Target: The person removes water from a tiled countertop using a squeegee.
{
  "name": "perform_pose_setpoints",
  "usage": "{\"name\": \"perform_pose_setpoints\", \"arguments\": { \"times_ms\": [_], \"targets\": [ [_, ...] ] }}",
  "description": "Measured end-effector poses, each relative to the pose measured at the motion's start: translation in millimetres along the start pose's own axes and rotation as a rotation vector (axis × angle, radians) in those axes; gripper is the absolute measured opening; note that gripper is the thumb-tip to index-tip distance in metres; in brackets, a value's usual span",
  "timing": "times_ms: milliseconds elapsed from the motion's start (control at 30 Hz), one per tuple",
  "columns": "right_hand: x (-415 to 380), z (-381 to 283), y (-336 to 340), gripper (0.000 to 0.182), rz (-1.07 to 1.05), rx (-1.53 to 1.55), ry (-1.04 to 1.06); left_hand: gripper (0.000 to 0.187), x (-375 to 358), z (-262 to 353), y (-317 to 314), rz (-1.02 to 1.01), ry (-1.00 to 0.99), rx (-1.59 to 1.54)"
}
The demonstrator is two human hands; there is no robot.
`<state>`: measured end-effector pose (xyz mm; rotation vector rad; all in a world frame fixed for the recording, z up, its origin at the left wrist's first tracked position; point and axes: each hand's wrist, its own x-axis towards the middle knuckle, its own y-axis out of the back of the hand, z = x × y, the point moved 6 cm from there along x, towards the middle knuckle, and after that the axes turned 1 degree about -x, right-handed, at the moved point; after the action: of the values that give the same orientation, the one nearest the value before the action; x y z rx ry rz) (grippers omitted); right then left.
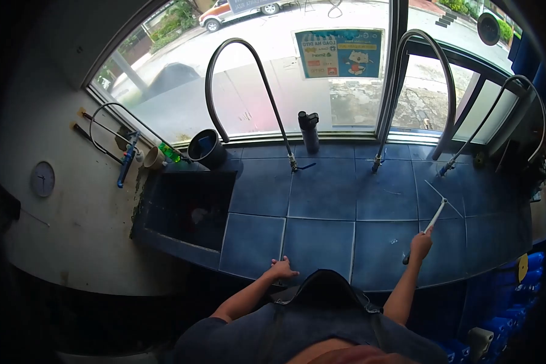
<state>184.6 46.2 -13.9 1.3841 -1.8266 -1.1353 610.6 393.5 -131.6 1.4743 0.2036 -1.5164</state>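
Note:
My right hand (421,246) is closed around the handle of a squeegee (435,216). Its long thin blade lies across the blue tiles on the right side of the counter, and the dark handle end sticks out below my fist. Near the front edge of the tiled counter (321,242), my left hand (282,269) rests with its fingers apart and nothing in it. A small wet patch (394,241) shows on the tile left of the squeegee handle.
A dark sink basin (185,209) is sunk into the counter's left end. Along the window stand a black bucket (207,150), a dark flask-like bottle (309,133) and curved hoses (255,54) on valves. Blue containers (509,321) sit low at the right.

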Motion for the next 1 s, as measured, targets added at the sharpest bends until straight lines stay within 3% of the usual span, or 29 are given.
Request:
{"name": "perform_pose_setpoints", "arguments": {
  "times_ms": [133, 167, 233, 367, 467, 567, 800, 867, 900, 933, 1000],
  "targets": [
    [40, 29, -19, 0.060, 0.084, 0.214, -0.277, 0.117, 5, 5, -9, 0.106, 0.116, 0.067],
    [46, 30, -26, 0.060, 0.081, 0.212, -0.267, 0.113, 5, 11, -6, 0.148, 0.119, 0.027],
    [52, 27, -52, 0.066, 0.007, 0.489, -0.323, 0.109, 3, 25, 0, 0.205, 0.128, -0.024],
    [43, 11, -90, 0.076, -0.010, 0.456, -0.312, 0.086, -8, 106, 32, 0.416, -0.481, -0.290],
    [-8, -28, -98, 0.084, -0.131, 0.504, -0.303, 0.072, -43, 169, 66, 0.418, -0.584, -0.319],
    [-57, -48, -119, 0.090, -0.140, 0.544, -0.239, 0.069, -24, 208, 77, 0.454, -0.675, -0.298],
    [-91, -45, -172, 0.094, -0.244, 0.721, -0.205, 0.061, 21, 269, 69, 0.332, -0.551, -0.397],
    [-87, -45, -172, 0.087, -0.256, 0.784, -0.156, 0.056, 31, 271, 49, -0.026, -0.408, -0.783],
    [-99, -63, -141, 0.062, -0.272, 0.926, -0.233, 0.056, 27, 273, 50, 0.020, -0.419, -0.814],
    [-92, -58, -129, 0.062, -0.282, 0.926, -0.237, 0.056, 33, 274, 51, 0.022, -0.409, -0.814],
    [-75, -49, -122, 0.040, -0.477, 0.607, -0.022, 0.056, 38, 275, 57, 0.297, -0.506, -0.437]
  ]
}}
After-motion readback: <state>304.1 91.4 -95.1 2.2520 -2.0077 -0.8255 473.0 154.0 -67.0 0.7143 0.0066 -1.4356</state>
